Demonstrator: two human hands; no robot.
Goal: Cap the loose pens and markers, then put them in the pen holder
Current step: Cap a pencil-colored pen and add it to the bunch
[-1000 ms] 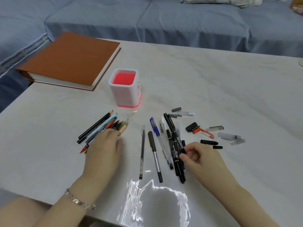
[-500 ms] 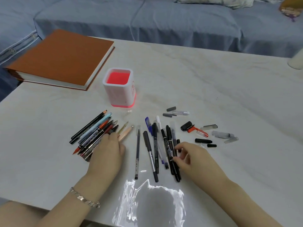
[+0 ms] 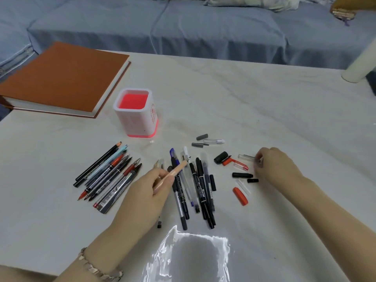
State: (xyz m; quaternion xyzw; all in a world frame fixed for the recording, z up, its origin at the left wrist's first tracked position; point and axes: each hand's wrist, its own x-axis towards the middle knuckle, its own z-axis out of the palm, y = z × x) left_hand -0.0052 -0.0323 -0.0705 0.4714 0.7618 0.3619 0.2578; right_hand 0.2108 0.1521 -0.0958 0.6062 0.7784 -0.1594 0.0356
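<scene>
My left hand [image 3: 146,192] holds a beige pen [image 3: 173,172] between thumb and fingers, its bare tip pointing up and right over the middle heap of black and blue pens [image 3: 195,186]. My right hand [image 3: 272,165] is at the loose caps on the right, its fingertips pinching the end of a clear cap [image 3: 246,157]. A second bundle of pens and pencils [image 3: 107,176] lies to the left. The white pen holder [image 3: 136,117] with a red inside stands upright behind both heaps, with no pens in it.
Black, grey, clear and red caps [image 3: 241,195] lie scattered right of the middle heap. A thick brown book [image 3: 61,78] sits at the table's back left. A white cylinder [image 3: 360,64] stands at the far right edge. A glossy plastic sheet [image 3: 189,259] lies near the front edge.
My left hand left the left bundle and picked up the beige pen. My right hand moved from the black markers rightward to the loose caps.
</scene>
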